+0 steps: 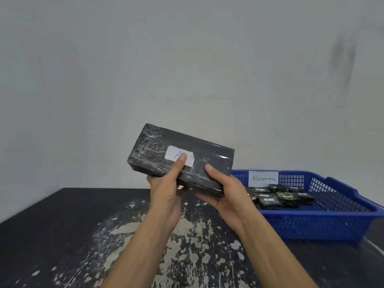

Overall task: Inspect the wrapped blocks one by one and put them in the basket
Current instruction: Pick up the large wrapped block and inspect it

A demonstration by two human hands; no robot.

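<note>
My two forearms, left and right, come up from 6 o'clock, closest to the lens.

- Table: dark top, worn pale in patches at centre. It fills the lower frame.
- Basket: blue plastic mesh, on the table at 3 o'clock from my hands. A paper card reading "Abnormal" stands on its far wall.
- Wrapped block: black and film-covered, held up over the table near frame centre, tilted down toward 4 o'clock, apart from the basket.
- Left hand: fingers curled under the block's lower edge. The thumb presses on the block's white sticker, half covering a handwritten "A".
- Right hand: cups the lower corner at 4 o'clock, thumb laid on the front face. Both hands grip firmly.
- Smaller wrapped blocks: a cluster on the basket floor, several, exact count unclear.

Progress, my reading: some blocks are already sorted into the basket, and this one is mid-inspection, not yet placed. I see no blocks waiting on the table, so I can't tell how many remain.
</note>
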